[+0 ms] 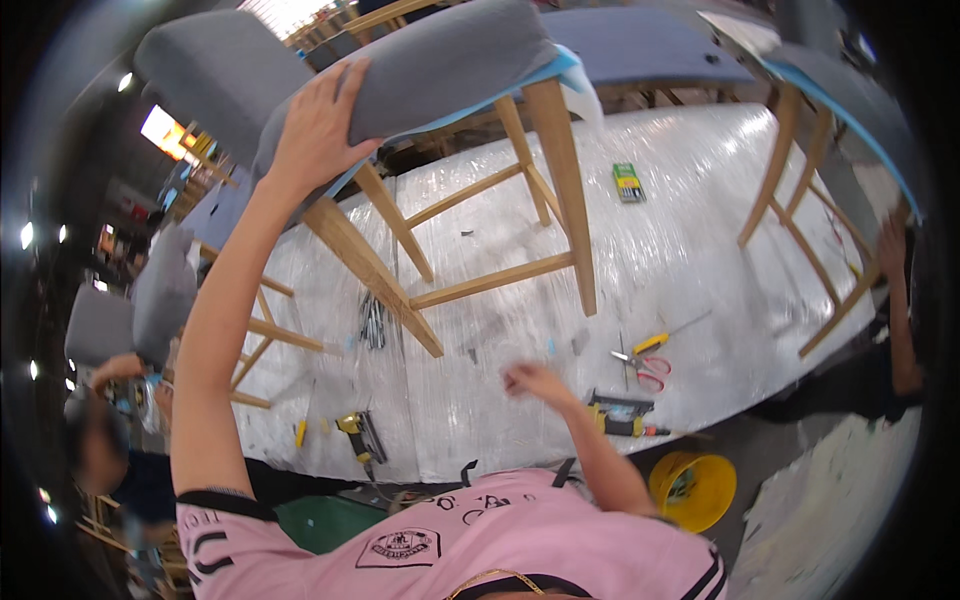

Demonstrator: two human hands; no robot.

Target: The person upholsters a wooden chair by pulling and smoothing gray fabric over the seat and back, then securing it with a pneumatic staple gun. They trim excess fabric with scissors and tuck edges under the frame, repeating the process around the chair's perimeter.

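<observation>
A wooden-legged chair (460,68) with a grey upholstered seat and back stands on the table before me. Light blue material shows along the seat's lower edge. My left hand (322,125) grips the seat's near left side, fingers over the grey cover and thumb at its edge. Below the chair's legs, my right hand (538,383) hovers over the table, apart from the chair. Its fingers are curled and slightly blurred; anything in them is too small or hidden to make out.
Plastic film covers the table (480,410). On it lie scissors (645,368), a yellow-handled screwdriver (652,343), two staple guns (362,436) and a small green-yellow box (628,183). A yellow bucket (692,490) stands right. Other people work at chairs both sides.
</observation>
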